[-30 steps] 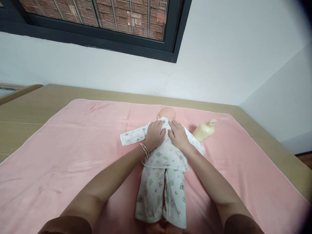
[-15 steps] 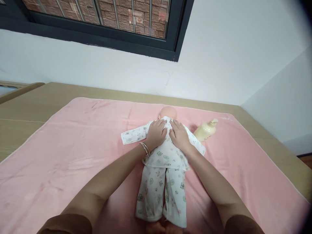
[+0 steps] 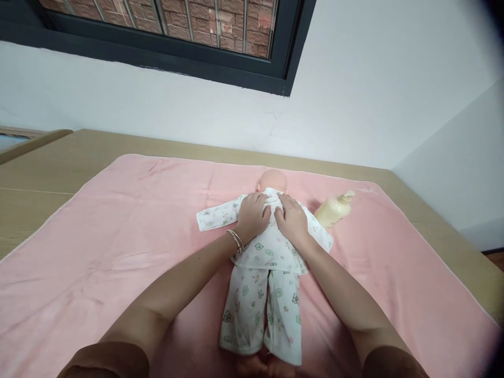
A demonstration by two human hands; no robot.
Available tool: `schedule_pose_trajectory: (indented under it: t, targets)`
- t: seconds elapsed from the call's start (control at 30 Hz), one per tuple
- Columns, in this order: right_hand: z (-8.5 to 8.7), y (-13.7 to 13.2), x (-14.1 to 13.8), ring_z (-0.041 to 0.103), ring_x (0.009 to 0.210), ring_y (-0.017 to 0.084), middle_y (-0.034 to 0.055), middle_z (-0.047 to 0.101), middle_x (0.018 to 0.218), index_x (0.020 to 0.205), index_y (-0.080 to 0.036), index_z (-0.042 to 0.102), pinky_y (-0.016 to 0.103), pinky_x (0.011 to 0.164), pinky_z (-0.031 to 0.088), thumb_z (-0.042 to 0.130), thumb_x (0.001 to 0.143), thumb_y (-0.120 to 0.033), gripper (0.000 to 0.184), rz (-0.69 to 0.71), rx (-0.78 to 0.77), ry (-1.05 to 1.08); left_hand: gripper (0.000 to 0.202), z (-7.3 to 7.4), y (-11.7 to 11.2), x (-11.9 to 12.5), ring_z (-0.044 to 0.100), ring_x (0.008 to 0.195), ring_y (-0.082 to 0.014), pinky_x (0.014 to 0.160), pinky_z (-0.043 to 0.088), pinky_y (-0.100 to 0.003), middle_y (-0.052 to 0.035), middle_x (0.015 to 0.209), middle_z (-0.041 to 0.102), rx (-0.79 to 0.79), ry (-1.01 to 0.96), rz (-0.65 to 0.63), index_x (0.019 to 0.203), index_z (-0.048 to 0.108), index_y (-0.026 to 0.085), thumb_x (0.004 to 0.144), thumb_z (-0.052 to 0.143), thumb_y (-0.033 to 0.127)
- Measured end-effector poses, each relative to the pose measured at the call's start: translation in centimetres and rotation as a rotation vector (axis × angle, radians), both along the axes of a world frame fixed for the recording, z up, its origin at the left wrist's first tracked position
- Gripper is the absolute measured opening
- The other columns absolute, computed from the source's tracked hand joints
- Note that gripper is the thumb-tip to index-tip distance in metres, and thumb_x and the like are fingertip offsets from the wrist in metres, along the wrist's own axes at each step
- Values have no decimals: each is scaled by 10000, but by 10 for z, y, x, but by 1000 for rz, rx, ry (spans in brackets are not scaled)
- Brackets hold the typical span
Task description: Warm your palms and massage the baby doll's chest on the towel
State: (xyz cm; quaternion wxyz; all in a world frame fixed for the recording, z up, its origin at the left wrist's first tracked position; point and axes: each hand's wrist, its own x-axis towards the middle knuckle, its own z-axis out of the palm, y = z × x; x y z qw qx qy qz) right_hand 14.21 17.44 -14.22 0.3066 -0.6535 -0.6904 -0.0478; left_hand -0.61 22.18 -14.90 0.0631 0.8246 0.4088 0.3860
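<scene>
A baby doll [image 3: 271,257] lies stretched out on a pink blanket [image 3: 157,210], its bald head toward the wall and no face showing. It wears a white long-sleeved top and trousers with a small green print. My left hand [image 3: 252,214] rests flat on the left of its upper back, bangles at the wrist. On the right of the upper back lies my right hand [image 3: 292,218], fingers extended, thumb toward the other hand. Between the hands the cloth is slightly wrinkled. Just beyond the doll's right sleeve lies a pale yellow bottle [image 3: 333,211] with a spout-like top.
The blanket covers much of a wooden surface [image 3: 98,142], which meets a white wall [image 3: 197,118] at the back. A dark-framed window [image 3: 220,68] with bars is set above. Another wall rises at the right.
The view has shifted very slightly. Both hands stay on the doll's upper back, and the cloth near the neck looks a little more bunched between them.
</scene>
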Motion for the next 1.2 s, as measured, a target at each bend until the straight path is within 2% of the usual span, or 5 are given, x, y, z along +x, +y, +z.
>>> schedule_pose_trajectory:
  t: [0.3,0.5,0.8,1.07,1.2]
  targets:
    - [-7,6,7,533,1271,284,125,609,1334,1270,-148,620,489,1100,392,430,887,-202,431,92,78,-4,356,-4,7,-3,537,1207,-224,1082,389,-428,-88,1266,630,112,28,-193,1236,564,174,943,362,179]
    - [-7,-5,-1,616,1169,255,101,693,1199,1108,-181,708,436,1081,433,482,888,-252,323,-28,196,95,198,-4,2,-1,590,1048,-233,958,466,-398,-82,1071,670,60,-83,-80,1013,628,192,899,468,211]
    - [-4,7,9,440,1355,321,150,508,1438,1392,-129,511,544,1114,353,418,894,-206,513,82,-8,-23,387,-4,7,0,503,1271,-256,1132,330,-472,-108,1341,590,-22,2,-85,1269,544,162,902,449,242]
    - [-9,-1,4,590,1194,250,108,673,1229,1140,-172,696,434,1088,415,463,900,-242,342,48,174,87,213,-6,2,-2,586,1098,-230,1005,453,-410,-78,1102,681,55,-114,-77,1041,626,193,881,487,207]
    - [-6,-3,1,558,1240,262,109,646,1278,1203,-165,659,453,1113,389,475,896,-256,370,4,118,105,234,-4,0,0,580,1079,-250,977,457,-424,-87,1111,665,4,-86,-8,1071,609,186,867,498,215]
